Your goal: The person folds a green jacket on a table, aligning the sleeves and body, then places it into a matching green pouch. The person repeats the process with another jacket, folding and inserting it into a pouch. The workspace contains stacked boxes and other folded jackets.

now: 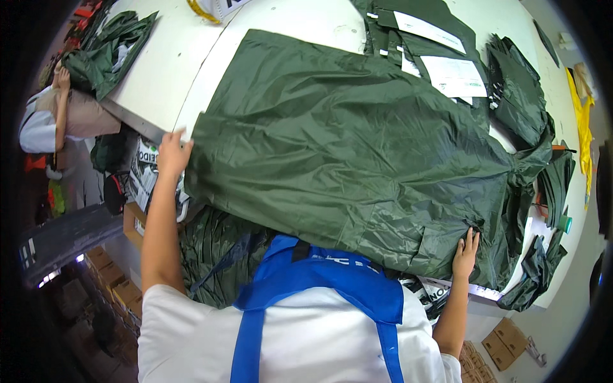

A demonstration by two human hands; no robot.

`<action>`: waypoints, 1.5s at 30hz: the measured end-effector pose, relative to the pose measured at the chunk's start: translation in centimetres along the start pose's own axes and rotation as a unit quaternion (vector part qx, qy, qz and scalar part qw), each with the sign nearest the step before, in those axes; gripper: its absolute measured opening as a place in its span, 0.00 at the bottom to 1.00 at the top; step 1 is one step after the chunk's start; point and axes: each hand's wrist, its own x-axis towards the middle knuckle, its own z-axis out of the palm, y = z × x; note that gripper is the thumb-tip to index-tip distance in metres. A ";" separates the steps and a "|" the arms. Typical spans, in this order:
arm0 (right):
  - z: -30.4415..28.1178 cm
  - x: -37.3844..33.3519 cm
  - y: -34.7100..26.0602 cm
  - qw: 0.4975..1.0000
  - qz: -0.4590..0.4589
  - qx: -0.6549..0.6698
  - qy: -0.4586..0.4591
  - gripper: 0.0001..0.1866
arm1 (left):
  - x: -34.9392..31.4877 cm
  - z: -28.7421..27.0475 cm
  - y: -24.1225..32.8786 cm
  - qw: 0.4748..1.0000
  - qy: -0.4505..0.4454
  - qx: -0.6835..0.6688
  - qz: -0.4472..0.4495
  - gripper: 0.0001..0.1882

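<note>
A large dark green garment (332,147) of thin, shiny fabric lies spread in front of me, with creases running across it and its right end bunched up. My right hand (466,255) rests on its near right part, fingers stretched out over the cloth. Just beside the garment's left edge is my left hand (174,154), its fingers apart and slightly blurred, holding nothing that I can see. More dark green fabric (220,255) hangs below the near edge, next to my blue apron (319,274).
Folded green pieces with white paper sheets (453,76) lie at the back right of the white table (306,22). A green bundle (518,96) is beside them. Far left, another person (48,118) handles green fabric (115,54). Cardboard boxes (504,345) stand below right.
</note>
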 end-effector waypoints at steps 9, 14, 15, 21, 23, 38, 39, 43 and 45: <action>-0.2 -0.4 -1.7 0.998 0.067 0.006 -0.009 0.26 | 21.4 2.6 25.3 0.982 0.030 -0.024 0.182 0.15; -4.3 1.2 -3.1 0.994 0.030 0.061 -0.089 0.23 | 25.5 2.2 21.0 0.982 0.045 0.047 0.177 0.09; -5.5 2.1 -2.3 0.991 -0.010 0.053 -0.122 0.22 | 25.7 2.1 21.3 0.982 0.050 0.079 0.165 0.09; -11.5 23.3 6.9 0.937 0.132 0.285 0.155 0.24 | 10.7 -1.0 38.9 0.862 0.128 -0.286 0.399 0.17; -11.5 31.6 12.3 0.886 0.255 0.356 0.155 0.29 | 2.5 -2.0 48.0 0.808 0.033 -0.261 0.526 0.20; -17.7 26.0 -5.1 0.832 -0.284 0.474 0.053 0.06 | -13.8 5.8 74.7 0.769 -0.095 -0.064 0.629 0.32; -16.7 24.1 -7.6 0.860 -0.339 0.382 0.012 0.08 | -13.8 5.4 74.2 0.776 -0.061 -0.074 0.623 0.30; -12.6 16.3 -9.0 0.876 -0.427 0.203 -0.096 0.15 | -14.5 4.4 72.1 0.787 -0.076 -0.146 0.594 0.25; -12.9 14.5 -5.9 0.906 -0.354 0.231 -0.025 0.17 | -15.6 4.5 70.7 0.772 -0.144 -0.201 0.586 0.22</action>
